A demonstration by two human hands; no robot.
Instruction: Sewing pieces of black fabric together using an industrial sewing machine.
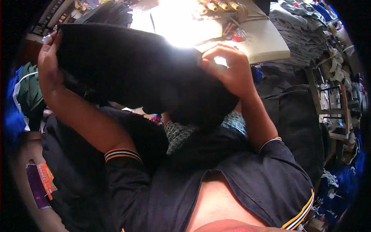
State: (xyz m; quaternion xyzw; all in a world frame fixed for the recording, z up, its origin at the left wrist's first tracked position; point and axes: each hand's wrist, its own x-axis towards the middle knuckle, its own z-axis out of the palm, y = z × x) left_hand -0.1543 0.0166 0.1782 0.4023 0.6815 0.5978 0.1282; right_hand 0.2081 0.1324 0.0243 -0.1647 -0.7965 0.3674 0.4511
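Note:
A wide piece of black fabric (124,63) is stretched up before me, between my two hands. At its upper left corner my left hand (52,58) grips the edge, with the fingertips partly behind the cloth. The thumb and fingers of my right hand (227,63) pinch the top edge on the other side. The cloth sags in the middle and hangs down over my lap, where patterned shorts (179,136) show below it. Its folds and seams are too dark to make out.
Beyond the cloth is a brightly lit white worktable (269,46) bearing several yellow thread cones (223,5) and a small clear bag with red contents (239,34). A tall stack of grey fabric (301,34) stands on the right. Dark cloth (292,116) lies beside me; green fabric (30,87) hangs at left.

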